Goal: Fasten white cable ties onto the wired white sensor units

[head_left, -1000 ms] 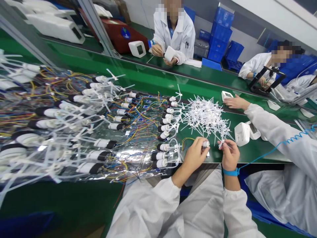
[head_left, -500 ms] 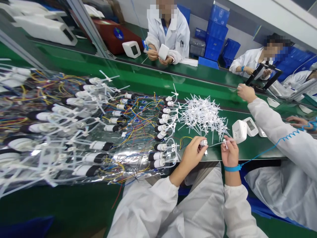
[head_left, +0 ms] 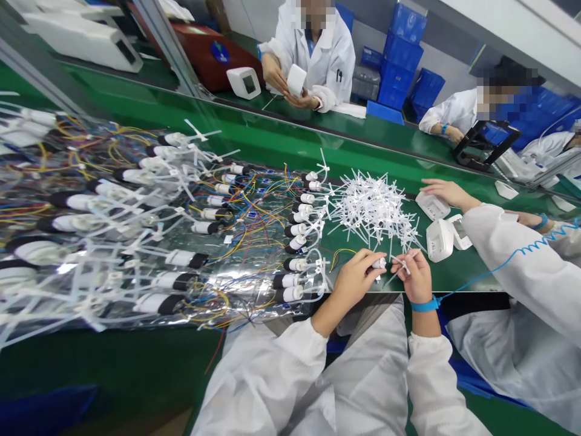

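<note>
My left hand is closed around a small white cylindrical pump, whose end shows past the fingertips. Yellow wires trail from behind that hand. Just to the right, my right hand pinches a thin white tube with a connector close to the pump's end; whether they touch I cannot tell. Beyond both hands lies a heap of white tubes with connectors. On my left, several pumps with tubes fitted rest in rows on clear plastic.
White device housings stand right of the heap, where a neighbour's hand holds one. A blue coiled cord runs from my right wrist. Across the green bench, a co-worker handles a white device. Wired pumps cover the left side.
My right hand has brought the tube left, nearer the pump, and tilted it. The neighbour's hand has come down onto a white housing beside the heap.
</note>
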Available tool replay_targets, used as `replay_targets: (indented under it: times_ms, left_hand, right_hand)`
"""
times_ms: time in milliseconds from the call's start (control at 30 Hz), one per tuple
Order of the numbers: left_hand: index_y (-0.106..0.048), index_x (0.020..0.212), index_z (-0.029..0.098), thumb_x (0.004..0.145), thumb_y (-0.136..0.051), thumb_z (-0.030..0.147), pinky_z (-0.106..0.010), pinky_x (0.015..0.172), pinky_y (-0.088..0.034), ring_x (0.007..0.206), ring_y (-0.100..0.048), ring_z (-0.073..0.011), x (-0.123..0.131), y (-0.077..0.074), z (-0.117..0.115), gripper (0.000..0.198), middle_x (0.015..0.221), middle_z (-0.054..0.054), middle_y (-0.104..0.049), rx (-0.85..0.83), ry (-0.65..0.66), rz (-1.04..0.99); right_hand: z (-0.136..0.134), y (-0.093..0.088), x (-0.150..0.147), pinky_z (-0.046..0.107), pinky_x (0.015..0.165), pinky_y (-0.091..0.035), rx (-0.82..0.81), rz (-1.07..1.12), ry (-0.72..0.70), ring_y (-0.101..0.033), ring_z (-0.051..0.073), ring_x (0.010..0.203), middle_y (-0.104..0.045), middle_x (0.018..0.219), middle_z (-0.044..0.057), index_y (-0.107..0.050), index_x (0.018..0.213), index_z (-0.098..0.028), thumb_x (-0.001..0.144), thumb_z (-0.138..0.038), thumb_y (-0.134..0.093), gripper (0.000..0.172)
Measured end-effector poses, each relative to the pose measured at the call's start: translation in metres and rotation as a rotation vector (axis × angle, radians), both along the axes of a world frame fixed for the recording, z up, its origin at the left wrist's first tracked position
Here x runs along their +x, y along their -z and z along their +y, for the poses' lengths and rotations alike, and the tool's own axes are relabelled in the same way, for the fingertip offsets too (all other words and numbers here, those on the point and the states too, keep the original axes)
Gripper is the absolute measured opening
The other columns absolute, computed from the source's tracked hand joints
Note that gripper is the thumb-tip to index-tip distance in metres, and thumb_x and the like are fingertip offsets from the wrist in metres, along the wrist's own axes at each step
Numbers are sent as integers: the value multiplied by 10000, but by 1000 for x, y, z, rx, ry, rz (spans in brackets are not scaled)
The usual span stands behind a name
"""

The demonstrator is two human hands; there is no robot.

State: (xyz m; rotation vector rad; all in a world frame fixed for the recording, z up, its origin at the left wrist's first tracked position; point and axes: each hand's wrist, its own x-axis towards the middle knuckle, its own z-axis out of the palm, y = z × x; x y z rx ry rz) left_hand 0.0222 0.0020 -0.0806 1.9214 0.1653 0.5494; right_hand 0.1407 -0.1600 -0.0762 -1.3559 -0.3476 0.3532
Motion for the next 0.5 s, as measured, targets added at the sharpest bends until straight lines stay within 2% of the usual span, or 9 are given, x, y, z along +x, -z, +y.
replay_targets:
  times_ms: [100,233,333,500]
  left_hand:
    - [-779,1334,268,1048,-691,276,-296,869,-577,907,-711,-182,0,0,-1,299,1188,-56,-746,34,11,35]
    - [-777,1335,277,1063,-672,282,-302,893,-576,983,-730,-198,1,0,-2,292,1204,-54,-748,64,12,68]
    - [-772,1340,283,1057,-693,287,-298,918,-575,1037,-736,-203,2,2,-2,293,1210,-46,-747,63,-2,67]
    - [-768,1335,274,1054,-716,275,-285,938,-567,1064,-736,-199,2,3,-2,287,1210,-39,-745,64,-11,48]
  right_hand:
    - [-3,1,1,228,431,-353,-72,-28,-88,-668,161,558,-792,787,23,-659,916,-246,866,-556,-888,389]
    - [-11,5,7,302,595,-537,-242,-158,-214,-676,175,640,-803,832,22,-818,999,-233,829,-454,-938,304]
    - [-15,7,11,322,648,-549,-329,-218,-216,-680,192,693,-822,895,39,-857,1012,-237,865,-444,-906,259]
    - [-13,5,11,348,727,-562,-353,-285,-192,-714,234,809,-823,923,44,-868,999,-251,916,-439,-847,207]
